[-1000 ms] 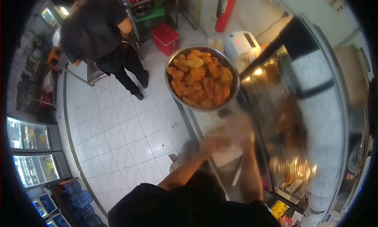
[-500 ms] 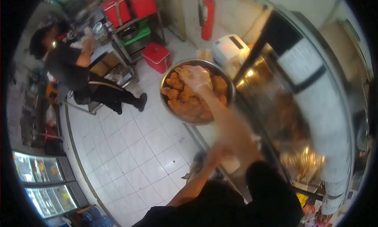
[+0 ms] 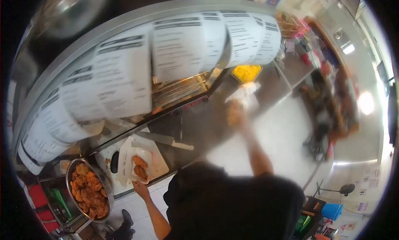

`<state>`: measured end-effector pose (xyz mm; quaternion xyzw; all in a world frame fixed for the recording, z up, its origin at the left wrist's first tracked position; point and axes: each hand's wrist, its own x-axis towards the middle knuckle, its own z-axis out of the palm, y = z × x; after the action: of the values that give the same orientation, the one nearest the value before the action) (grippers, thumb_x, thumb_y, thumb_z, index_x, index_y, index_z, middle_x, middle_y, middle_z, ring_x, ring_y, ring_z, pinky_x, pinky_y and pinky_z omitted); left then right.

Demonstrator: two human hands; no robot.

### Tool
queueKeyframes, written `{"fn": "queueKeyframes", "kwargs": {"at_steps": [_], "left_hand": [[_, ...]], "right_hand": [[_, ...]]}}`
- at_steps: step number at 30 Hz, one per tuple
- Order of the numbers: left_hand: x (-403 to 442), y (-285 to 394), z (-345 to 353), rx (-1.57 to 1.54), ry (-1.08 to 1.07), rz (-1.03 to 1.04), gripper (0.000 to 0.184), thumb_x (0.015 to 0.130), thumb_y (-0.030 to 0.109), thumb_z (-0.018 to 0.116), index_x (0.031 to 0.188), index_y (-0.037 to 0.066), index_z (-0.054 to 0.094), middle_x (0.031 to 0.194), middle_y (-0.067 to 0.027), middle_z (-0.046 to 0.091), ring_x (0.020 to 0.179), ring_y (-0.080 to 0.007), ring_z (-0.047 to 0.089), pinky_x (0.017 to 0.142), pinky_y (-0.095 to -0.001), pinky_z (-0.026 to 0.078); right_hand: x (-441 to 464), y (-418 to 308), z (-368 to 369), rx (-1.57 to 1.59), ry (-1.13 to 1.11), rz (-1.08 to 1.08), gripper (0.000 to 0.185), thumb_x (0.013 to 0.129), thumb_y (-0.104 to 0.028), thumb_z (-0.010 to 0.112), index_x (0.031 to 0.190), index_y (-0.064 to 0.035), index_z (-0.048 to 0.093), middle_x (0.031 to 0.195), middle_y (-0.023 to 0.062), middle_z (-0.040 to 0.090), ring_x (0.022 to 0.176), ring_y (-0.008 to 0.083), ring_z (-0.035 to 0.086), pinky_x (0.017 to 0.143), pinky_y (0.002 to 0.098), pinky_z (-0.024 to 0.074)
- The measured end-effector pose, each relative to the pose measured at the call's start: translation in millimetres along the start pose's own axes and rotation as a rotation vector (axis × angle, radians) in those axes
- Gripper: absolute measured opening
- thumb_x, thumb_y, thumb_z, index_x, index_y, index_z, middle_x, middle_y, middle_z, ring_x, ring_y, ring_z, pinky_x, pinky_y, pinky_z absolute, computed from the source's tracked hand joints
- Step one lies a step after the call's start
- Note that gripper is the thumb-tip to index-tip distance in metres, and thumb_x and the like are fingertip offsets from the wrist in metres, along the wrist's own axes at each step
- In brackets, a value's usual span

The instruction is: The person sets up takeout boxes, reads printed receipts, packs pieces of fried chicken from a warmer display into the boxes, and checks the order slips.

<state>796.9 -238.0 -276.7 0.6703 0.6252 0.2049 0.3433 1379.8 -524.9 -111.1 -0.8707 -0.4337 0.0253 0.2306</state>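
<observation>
At the lower left, my left hand (image 3: 141, 189) grips the near edge of a white takeaway box (image 3: 146, 154) with its lid up. Brown fried chicken pieces (image 3: 140, 167) lie inside it. My right hand (image 3: 236, 115) is stretched out over the counter, smeared by motion, so its fingers cannot be made out. Just beyond it is a crumpled white paper or plastic piece (image 3: 244, 95), beside a tub of yellow food (image 3: 247, 72). The box rests on a white cutting board (image 3: 160, 161); a white-handled knife (image 3: 166, 140) lies along the board's far edge.
A steel bowl of fried chicken (image 3: 109, 198) stands left of the board. Ahead is a glass display case with printed paper sheets (image 3: 178, 48) hanging on it. A person's dark shoe (image 3: 127, 217) shows on the tiled floor. A blue bucket (image 3: 332, 211) is at lower right.
My view has swung right. My right hand has left the chicken bowl and now reaches over the counter; my left hand has come to the takeaway box.
</observation>
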Motion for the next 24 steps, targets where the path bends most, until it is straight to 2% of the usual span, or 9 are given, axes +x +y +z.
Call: {"fn": "queueKeyframes", "kwargs": {"at_steps": [4,9,12,14,16,17,19,22,24], "left_hand": [[5.7,44.3,3.7,-0.216,0.010,-0.026,0.040,0.099,0.019,0.044,0.127,-0.006,0.053,0.120,-0.0259,0.061,0.104,-0.0392,0.059,0.093,-0.0419,0.047],[-3.8,48.0,51.9,0.403,-0.121,0.348,0.050,0.099,0.031,0.047,0.139,0.000,0.049,0.135,-0.0189,0.056,0.127,-0.0286,0.053,0.104,-0.0423,0.041],[-14.0,112.3,47.9,-1.310,-0.185,0.007,0.044,0.102,0.025,0.044,0.131,-0.008,0.053,0.132,-0.0148,0.060,0.120,-0.0283,0.058,0.108,-0.0399,0.037],[-18.5,158.5,19.1,-0.922,-0.118,0.057,0.048,0.104,0.029,0.036,0.127,-0.008,0.056,0.125,-0.0173,0.063,0.116,-0.0278,0.059,0.107,-0.0389,0.038],[-29.4,192.0,-10.8,-0.520,-0.065,0.072,0.055,0.107,0.034,0.029,0.123,-0.009,0.059,0.118,-0.0198,0.067,0.112,-0.0274,0.061,0.105,-0.0379,0.038],[-21.5,149.1,31.2,-0.716,-0.032,0.203,0.054,0.102,0.037,0.042,0.127,-0.008,0.056,0.123,-0.0197,0.064,0.114,-0.0289,0.060,0.102,-0.0402,0.042],[-25.3,120.8,32.1,-0.922,0.004,0.343,0.059,0.097,0.041,0.054,0.132,-0.007,0.053,0.129,-0.0196,0.061,0.116,-0.0305,0.060,0.099,-0.0425,0.046],[-34.7,168.3,-24.8,-1.615,-0.037,-0.126,0.056,0.107,0.037,0.022,0.134,-0.003,0.051,0.130,-0.0222,0.059,0.122,-0.0307,0.056,0.109,-0.0395,0.035],[-32.1,146.5,-1.3,-0.335,0.183,-0.240,0.060,0.107,0.042,0.023,0.143,-0.003,0.041,0.138,-0.0232,0.052,0.127,-0.0341,0.051,0.110,-0.0424,0.035]], "right_hand": [[33.6,91.4,-22.8,-0.461,-0.157,0.812,0.027,0.097,-0.018,0.049,0.120,-0.0065,0.060,0.114,0.0118,0.064,0.100,0.0260,0.061,0.079,0.0395,0.0510],[47.4,91.7,34.5,-0.339,-0.086,0.382,0.023,0.094,-0.020,0.054,0.109,-0.0055,0.063,0.103,0.0131,0.066,0.089,0.0284,0.063,0.074,0.0403,0.0518],[48.6,70.2,54.0,-0.334,0.027,0.233,0.022,0.092,-0.022,0.057,0.103,-0.0048,0.066,0.096,0.0139,0.067,0.083,0.0299,0.063,0.071,0.0408,0.0522],[48.6,31.1,60.6,-0.270,0.142,0.051,0.021,0.091,-0.023,0.059,0.098,-0.0044,0.067,0.091,0.0144,0.068,0.079,0.0309,0.064,0.070,0.0411,0.0526],[46.4,-48.8,81.8,-0.076,0.170,-0.284,0.022,0.089,-0.024,0.061,0.094,-0.0040,0.068,0.087,0.0150,0.068,0.075,0.0319,0.064,0.068,0.0414,0.0529],[47.8,-112.0,96.5,0.044,0.138,-0.469,0.022,0.089,-0.024,0.062,0.092,-0.0038,0.069,0.085,0.0152,0.069,0.073,0.0324,0.064,0.067,0.0415,0.0530],[59.4,-325.5,101.6,0.063,-0.528,-0.539,0.021,0.090,-0.026,0.061,0.088,-0.0066,0.069,0.080,0.0136,0.068,0.071,0.0328,0.063,0.063,0.0442,0.0506],[74.6,-561.9,135.4,0.421,-0.599,-0.967,0.024,0.095,-0.021,0.056,0.108,-0.0052,0.067,0.104,0.0180,0.067,0.099,0.0329,0.062,0.089,0.0428,0.0480],[70.5,-677.0,195.0,0.716,-0.551,-1.120,0.030,0.095,-0.021,0.056,0.116,-0.0026,0.065,0.115,0.0202,0.066,0.113,0.0334,0.060,0.100,0.0416,0.0460]]}}
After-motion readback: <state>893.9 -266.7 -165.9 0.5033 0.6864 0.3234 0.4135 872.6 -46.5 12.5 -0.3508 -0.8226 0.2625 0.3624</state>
